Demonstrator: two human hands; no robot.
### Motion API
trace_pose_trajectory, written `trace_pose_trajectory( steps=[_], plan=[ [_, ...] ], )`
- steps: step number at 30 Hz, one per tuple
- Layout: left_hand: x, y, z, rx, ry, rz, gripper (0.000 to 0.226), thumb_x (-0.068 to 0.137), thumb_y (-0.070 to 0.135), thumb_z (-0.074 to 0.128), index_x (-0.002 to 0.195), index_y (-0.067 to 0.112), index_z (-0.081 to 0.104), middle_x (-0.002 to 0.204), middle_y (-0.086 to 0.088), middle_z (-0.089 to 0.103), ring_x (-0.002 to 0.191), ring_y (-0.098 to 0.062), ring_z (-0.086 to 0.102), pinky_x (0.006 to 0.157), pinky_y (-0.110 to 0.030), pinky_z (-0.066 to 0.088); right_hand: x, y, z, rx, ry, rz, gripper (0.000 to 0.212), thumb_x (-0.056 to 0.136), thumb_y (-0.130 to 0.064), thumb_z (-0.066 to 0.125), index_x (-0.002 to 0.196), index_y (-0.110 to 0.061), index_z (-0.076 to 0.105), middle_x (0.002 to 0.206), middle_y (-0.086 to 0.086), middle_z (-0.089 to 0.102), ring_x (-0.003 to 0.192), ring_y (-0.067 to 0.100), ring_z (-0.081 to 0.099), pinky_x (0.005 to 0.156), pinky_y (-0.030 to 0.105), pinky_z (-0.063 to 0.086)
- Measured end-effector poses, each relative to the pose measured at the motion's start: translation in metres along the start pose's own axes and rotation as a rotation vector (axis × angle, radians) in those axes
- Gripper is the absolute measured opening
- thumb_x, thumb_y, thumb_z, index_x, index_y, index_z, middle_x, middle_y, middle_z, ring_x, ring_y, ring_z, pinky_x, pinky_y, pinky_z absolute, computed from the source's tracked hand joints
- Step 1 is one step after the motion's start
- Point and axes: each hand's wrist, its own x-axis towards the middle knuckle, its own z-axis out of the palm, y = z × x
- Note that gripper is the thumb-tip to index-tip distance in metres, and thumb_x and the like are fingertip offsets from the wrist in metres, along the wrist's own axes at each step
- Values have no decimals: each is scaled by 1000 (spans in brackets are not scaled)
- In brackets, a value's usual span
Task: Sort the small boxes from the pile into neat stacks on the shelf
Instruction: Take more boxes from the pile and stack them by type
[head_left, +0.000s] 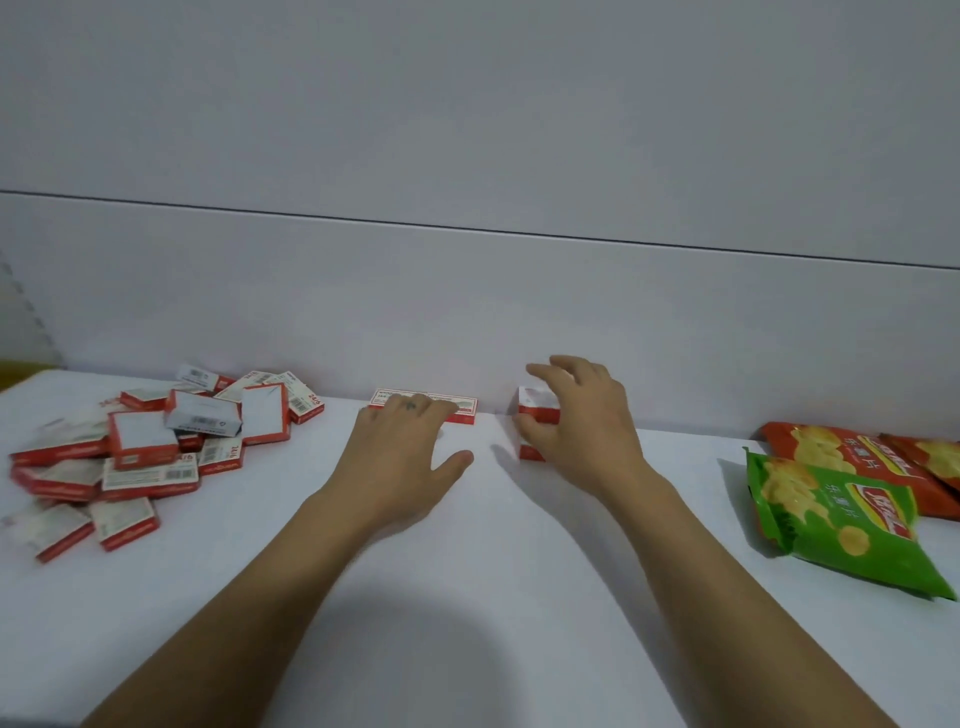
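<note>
Head view: the left hand lies flat, fingers pressing the flat boxes just right of the pile on the shelf. Further right of the pile, the right hand curls round a short stack, perhaps two or three high, partly hidden. Stacking is under way; next, fetch another box from the pile and square it on top

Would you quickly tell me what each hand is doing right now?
Left hand: open, fingers flat on the low boxes by the wall.
Right hand: closed, curled round the stack.
</note>
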Motion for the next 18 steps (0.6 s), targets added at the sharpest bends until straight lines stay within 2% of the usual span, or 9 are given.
trace_pose_trajectory(
  steps=[6,10,18],
  plan=[
    [-39,-52,-35,70,43,-174,57,89,57,45,139,31,36,142,6,43,131,-18,34,105,-39,27,9,-76,12,29,-189,-179,62,88,-52,55,143,-31,34,151,-4,31,137,17,28,114,39,21],
    [-73,-88,-54,117,81,-308,57,88,59,46,138,32,38,142,7,44,130,-17,37,104,-39,33,11,-125,35,69,-285,-299,64,88,-51,56,143,-31,33,150,-4,33,135,18,31,112,37,22],
    [-137,-146,-88,170,129,-567,60,87,59,47,140,34,36,148,8,39,133,-17,35,107,-39,32,9,-212,76,123,-395,-480,63,88,-50,55,143,-30,33,146,-4,38,130,19,40,104,36,34]
  ],
)
